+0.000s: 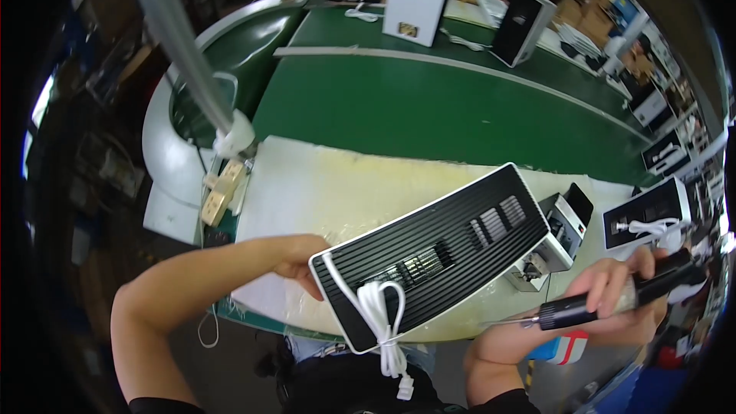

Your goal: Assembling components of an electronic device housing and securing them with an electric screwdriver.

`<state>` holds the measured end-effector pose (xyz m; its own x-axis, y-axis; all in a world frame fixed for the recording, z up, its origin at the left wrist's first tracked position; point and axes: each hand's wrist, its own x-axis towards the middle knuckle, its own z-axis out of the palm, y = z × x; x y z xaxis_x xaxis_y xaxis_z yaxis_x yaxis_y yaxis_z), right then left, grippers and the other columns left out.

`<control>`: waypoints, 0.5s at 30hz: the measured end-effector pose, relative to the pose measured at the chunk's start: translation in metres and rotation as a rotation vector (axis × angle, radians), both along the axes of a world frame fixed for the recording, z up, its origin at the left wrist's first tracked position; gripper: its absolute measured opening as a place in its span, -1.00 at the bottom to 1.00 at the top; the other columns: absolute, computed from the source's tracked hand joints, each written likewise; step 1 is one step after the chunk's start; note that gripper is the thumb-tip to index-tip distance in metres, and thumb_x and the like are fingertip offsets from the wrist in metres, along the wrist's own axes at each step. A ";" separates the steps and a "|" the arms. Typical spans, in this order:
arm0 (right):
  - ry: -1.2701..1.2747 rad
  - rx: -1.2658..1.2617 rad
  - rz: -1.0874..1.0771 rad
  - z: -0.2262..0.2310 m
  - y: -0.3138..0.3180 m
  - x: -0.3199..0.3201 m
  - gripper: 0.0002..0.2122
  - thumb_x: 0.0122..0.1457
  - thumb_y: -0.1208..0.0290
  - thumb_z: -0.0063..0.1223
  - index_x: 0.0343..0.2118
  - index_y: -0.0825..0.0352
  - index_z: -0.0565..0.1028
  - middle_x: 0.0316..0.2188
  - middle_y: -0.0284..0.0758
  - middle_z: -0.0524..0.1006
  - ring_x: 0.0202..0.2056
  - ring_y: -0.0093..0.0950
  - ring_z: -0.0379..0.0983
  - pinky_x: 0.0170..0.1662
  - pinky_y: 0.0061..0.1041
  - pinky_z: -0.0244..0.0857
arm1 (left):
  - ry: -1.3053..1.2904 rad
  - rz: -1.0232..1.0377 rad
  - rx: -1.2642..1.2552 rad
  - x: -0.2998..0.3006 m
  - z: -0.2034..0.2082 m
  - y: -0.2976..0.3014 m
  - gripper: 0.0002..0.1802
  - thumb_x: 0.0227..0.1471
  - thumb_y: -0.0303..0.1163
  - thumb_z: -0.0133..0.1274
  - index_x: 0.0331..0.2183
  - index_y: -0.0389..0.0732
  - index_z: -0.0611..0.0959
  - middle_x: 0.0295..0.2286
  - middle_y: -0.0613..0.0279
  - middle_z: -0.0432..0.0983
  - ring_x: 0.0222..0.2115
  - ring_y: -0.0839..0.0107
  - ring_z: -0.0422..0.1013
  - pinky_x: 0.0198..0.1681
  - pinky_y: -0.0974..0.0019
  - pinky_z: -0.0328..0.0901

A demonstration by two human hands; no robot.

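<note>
My left hand point(303, 259) grips the left end of a boxy appliance point(468, 268) with a black ribbed face, slotted vents and a white rim. The appliance is tilted above the pale work mat point(307, 176), its right end raised. From its near left corner hangs a white power cord point(377, 314), bundled, with the plug dangling at my front. My left fingers are partly hidden behind the casing. At the right, my right hand point(613, 287) is wrapped round a black electric screwdriver point(563, 313). The driver's thin bit points left, apart from the appliance.
A small grey-white device point(563, 234) stands just behind the appliance. Another black-faced unit with a cord point(644, 215) lies at the right. A green conveyor point(429, 100) runs beyond, carrying a white box-shaped unit point(418, 0). A metal pole point(180, 38) and power strip point(222, 192) are at left.
</note>
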<state>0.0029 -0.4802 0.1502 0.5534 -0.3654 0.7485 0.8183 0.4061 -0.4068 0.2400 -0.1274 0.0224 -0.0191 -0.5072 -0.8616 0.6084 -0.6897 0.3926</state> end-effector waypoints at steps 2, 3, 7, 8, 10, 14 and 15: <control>-0.261 0.195 0.102 -0.016 0.010 0.014 -0.46 0.17 0.35 -0.15 0.17 0.48 0.03 -0.26 -0.21 0.37 -0.80 -0.46 0.27 -0.83 -0.44 0.13 | -0.034 0.089 0.012 -0.002 -0.032 -0.003 -0.66 0.06 -0.27 -0.01 -0.20 -0.30 0.62 -0.32 0.06 0.60 -0.38 0.29 0.56 -0.33 0.17 0.49; -0.324 0.246 0.187 -0.021 0.007 0.017 -0.45 0.17 0.35 -0.15 0.17 0.49 0.02 -0.26 -0.21 0.37 -0.80 -0.46 0.28 -0.84 -0.42 0.13 | -0.032 0.156 -0.001 0.005 -0.056 0.010 -0.68 0.05 -0.31 0.05 -0.22 -0.33 0.63 -0.34 0.08 0.60 -0.41 0.32 0.55 -0.34 0.21 0.47; -0.516 0.206 0.366 -0.028 -0.020 0.004 -0.42 0.16 0.37 -0.06 0.17 0.49 -0.01 -0.35 -0.18 0.37 -0.80 -0.34 0.31 -0.82 -0.40 0.12 | -0.357 -0.169 -0.109 0.056 0.030 -0.030 -0.67 0.00 -0.43 0.16 -0.22 -0.49 0.60 -0.26 0.07 0.57 -0.33 0.44 0.48 -0.22 0.39 0.39; -0.540 0.162 0.315 -0.033 -0.028 0.002 -0.45 0.16 0.41 -0.07 0.13 0.50 -0.01 -0.33 -0.18 0.35 -0.80 -0.43 0.33 -0.86 -0.47 0.21 | -0.461 -0.170 0.182 0.055 0.069 -0.070 -0.58 0.00 -0.37 0.17 -0.13 -0.46 0.58 -0.16 0.03 0.53 -0.23 0.39 0.46 -0.12 0.35 0.36; -0.558 0.177 0.313 -0.038 -0.038 0.003 -0.45 0.16 0.40 -0.07 0.14 0.48 -0.01 -0.34 -0.18 0.35 -0.80 -0.42 0.33 -0.86 -0.45 0.19 | -1.093 -0.757 0.369 0.088 0.096 -0.077 -0.46 -0.06 -0.36 0.00 0.03 -0.21 0.51 -0.02 -0.15 0.41 -0.02 0.10 0.38 0.05 0.27 0.26; -0.536 0.209 0.220 -0.044 -0.057 -0.009 -0.44 0.20 0.35 -0.09 0.17 0.44 -0.02 -0.34 -0.20 0.35 -0.78 -0.41 0.34 -0.83 -0.43 0.16 | -1.539 -0.794 0.372 0.085 0.170 -0.161 -0.39 -0.12 -0.49 -0.14 0.07 -0.10 0.46 -0.16 -0.20 0.49 -0.14 -0.05 0.44 0.02 0.16 0.29; -0.525 0.239 0.167 -0.046 -0.060 -0.010 -0.45 0.22 0.34 -0.10 0.17 0.44 -0.03 -0.34 -0.20 0.35 -0.78 -0.42 0.34 -0.82 -0.45 0.16 | -1.764 -0.839 0.206 0.105 0.169 -0.169 -0.38 -0.12 -0.52 -0.14 0.07 -0.09 0.45 -0.20 -0.19 0.51 -0.19 -0.04 0.46 -0.02 0.13 0.32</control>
